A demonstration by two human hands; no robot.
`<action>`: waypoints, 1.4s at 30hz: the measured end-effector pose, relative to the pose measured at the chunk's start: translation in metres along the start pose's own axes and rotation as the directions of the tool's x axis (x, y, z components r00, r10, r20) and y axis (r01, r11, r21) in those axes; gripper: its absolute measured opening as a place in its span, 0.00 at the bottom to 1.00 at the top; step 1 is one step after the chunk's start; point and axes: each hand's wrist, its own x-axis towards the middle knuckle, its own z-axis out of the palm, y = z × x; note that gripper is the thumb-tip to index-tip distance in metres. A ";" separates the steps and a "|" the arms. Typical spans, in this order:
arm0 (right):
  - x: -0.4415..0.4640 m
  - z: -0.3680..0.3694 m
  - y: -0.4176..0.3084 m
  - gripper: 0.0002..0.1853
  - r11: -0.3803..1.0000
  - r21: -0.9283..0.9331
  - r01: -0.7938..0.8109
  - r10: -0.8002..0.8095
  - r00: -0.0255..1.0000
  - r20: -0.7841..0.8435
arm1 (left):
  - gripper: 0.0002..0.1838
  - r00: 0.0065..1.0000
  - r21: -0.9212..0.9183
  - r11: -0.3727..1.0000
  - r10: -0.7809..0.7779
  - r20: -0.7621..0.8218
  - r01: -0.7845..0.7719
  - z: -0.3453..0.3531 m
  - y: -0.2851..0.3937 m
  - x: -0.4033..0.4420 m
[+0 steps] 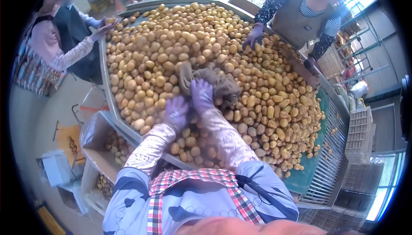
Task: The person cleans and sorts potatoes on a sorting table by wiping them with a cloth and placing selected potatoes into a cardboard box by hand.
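Observation:
Both my hands wear purple gloves and reach over a large heap of round yellow-brown produce (pixel 274 102), which looks like potatoes or fruit. My right hand (pixel 201 95) rests at the near side of a crumpled grey-brown cloth (pixel 214 81) lying on the heap; whether its fingers grip the cloth is unclear. My left hand (pixel 176 111) is just to the left and nearer to me, over the pieces, a little blurred. Its fingers point forward, and what lies under the palm is hidden.
A metal-rimmed table (pixel 108 87) bounds the heap. One person (pixel 300 16) works at the far right edge, another (pixel 64 42) at the left. A lined carton (pixel 96 138) stands at the near left, plastic crates (pixel 358 130) at the right, beyond a slatted grate (pixel 328 166).

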 end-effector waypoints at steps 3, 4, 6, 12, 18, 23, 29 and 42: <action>-0.098 -0.031 0.005 0.26 0.962 0.267 -0.062 0.056 0.998 0.033 | 0.29 0.975 -0.029 0.995 0.083 -0.204 -0.090 0.063 0.035 -0.056; -0.125 -0.036 0.016 0.28 0.940 0.324 -0.106 0.083 0.993 0.085 | 0.29 0.967 -0.046 0.987 0.142 -0.213 -0.155 0.064 0.036 -0.070; -0.180 -0.036 0.047 0.29 0.818 0.561 -0.128 0.114 0.992 0.060 | 0.28 0.938 -0.094 0.952 0.264 -0.225 -0.291 0.056 0.043 -0.099; -0.244 -0.135 0.095 0.22 0.586 0.786 -0.194 0.456 0.881 -0.123 | 0.27 0.938 -0.123 0.975 0.139 -0.318 -0.186 0.019 0.018 -0.133; -0.234 -0.080 0.079 0.24 0.963 0.020 -0.270 0.261 0.903 -0.341 | 0.35 0.936 -0.108 0.977 -0.207 -0.285 0.184 0.027 -0.003 -0.127; -0.175 0.005 0.049 0.24 0.980 -0.161 -0.120 0.102 0.988 -0.119 | 0.38 0.936 -0.026 0.980 -0.196 -0.294 0.197 0.018 -0.004 -0.088; -0.011 0.035 0.042 0.24 0.992 -0.120 0.026 -0.058 0.960 -0.276 | 0.48 0.866 -0.131 0.948 -0.319 -0.386 0.291 0.005 -0.065 0.026; 0.119 -0.044 0.060 0.25 0.992 0.092 -0.088 0.084 0.995 0.049 | 0.46 0.844 -0.168 0.911 -0.412 -0.344 0.376 0.026 -0.042 0.074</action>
